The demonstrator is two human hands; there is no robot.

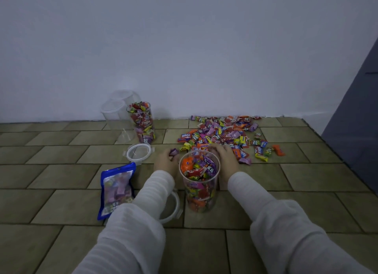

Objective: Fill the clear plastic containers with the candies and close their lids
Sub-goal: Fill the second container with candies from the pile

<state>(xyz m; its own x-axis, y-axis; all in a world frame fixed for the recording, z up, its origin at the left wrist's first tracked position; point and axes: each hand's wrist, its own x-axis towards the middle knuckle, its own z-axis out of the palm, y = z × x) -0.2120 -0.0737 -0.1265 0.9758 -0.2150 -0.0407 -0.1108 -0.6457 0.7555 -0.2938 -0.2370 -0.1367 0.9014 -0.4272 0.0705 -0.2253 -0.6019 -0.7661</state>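
While the near container point(199, 181) stands almost full on the tiled floor point(61, 202), its lid point(172, 208) lies unfitted beside it. Left hand point(166, 161) pinches a purple candy point(173, 151); right hand point(225, 159) rests on the loose candy pile point(223, 132), grip unclear. Far container point(141, 122) full, unlidded; second lid point(139, 152) nearby. Empty containers point(114, 112) wait by the wall.
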